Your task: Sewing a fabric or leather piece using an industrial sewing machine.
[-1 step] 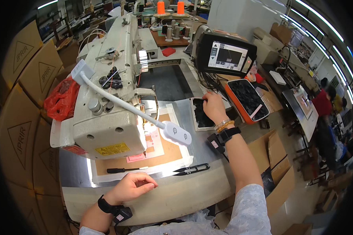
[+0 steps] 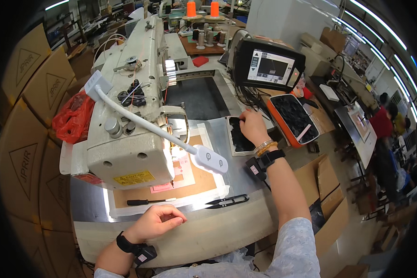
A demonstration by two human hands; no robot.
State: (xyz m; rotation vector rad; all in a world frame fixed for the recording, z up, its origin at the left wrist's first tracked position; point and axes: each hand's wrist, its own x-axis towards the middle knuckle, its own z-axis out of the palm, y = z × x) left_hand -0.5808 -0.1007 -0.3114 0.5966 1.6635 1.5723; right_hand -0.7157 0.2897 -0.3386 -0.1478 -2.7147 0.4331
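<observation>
My right hand [image 2: 253, 127] is over a shallow white tray [image 2: 230, 142] of dark pieces [image 2: 239, 139], right of the sewing machine [image 2: 129, 120]. Its fingers are bent down and drawn together; what they may pinch is hidden. At the table's front edge rests my left hand [image 2: 158, 221], fingers loosely curled, thumb slightly apart, nothing visible in it. Just beyond it lies a dark-handled screwdriver-like tool [image 2: 139, 202], and to its right are black thread snips [image 2: 227, 201]. Under the machine head, pink pieces [image 2: 186, 173] lie on a brown board [image 2: 201, 185] with white-taped edges.
A white bendable lamp [image 2: 209, 159] hangs over the board. Right of the tray are an orange-rimmed box [image 2: 275, 113] with black pieces and a screen [image 2: 271, 65]. Cartons [image 2: 18, 162] stack at the left; an open carton [image 2: 331, 180] stands below right. People are in the background.
</observation>
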